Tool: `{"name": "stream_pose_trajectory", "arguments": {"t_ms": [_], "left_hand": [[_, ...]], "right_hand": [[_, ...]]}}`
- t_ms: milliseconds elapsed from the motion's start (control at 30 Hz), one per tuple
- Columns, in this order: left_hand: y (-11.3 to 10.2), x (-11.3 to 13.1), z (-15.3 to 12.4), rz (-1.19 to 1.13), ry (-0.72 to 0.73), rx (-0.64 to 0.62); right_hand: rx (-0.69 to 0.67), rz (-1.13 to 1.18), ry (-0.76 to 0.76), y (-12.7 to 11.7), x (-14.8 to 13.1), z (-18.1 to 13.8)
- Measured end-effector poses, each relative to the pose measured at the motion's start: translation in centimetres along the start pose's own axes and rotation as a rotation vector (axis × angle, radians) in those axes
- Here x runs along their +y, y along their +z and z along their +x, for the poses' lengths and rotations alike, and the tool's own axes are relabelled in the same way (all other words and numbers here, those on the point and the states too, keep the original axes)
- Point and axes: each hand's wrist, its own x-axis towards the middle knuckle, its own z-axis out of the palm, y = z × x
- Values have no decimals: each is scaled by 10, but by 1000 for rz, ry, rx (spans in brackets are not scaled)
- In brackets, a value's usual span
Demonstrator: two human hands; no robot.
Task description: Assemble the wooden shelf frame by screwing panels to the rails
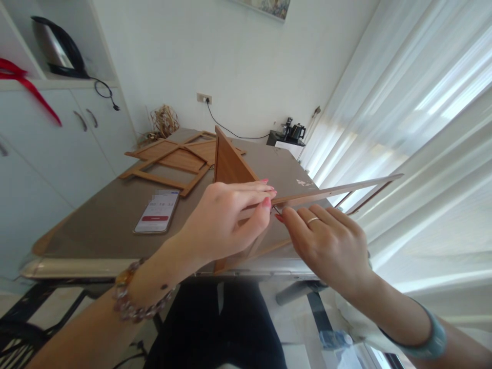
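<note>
An upright wooden panel [229,163] stands on edge near the front of the table [96,225]. A long thin wooden frame piece [338,190] runs from it to the right, out over the table edge. My left hand [226,220] grips the frame piece where it meets the panel, fingers wrapped over the top. My right hand [330,243] pinches a small metal part, perhaps a screw [277,209], at that same joint, fingertips almost touching my left hand.
More wooden frame parts [172,159] lie flat at the back of the table. A phone [157,211] lies face up left of my hands. A kettle [57,46] sits on a shelf at upper left. White curtains [423,128] hang at the right.
</note>
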Motion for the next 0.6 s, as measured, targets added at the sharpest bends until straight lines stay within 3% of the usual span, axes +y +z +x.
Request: {"name": "stream_pose_trajectory", "arguments": {"t_ms": [400, 600], "left_hand": [[-1, 2, 0, -17, -36, 18], [0, 1, -2, -27, -31, 2]], "right_hand": [[-7, -30, -154, 3, 16, 3], [-103, -63, -224, -11, 23, 13]]}}
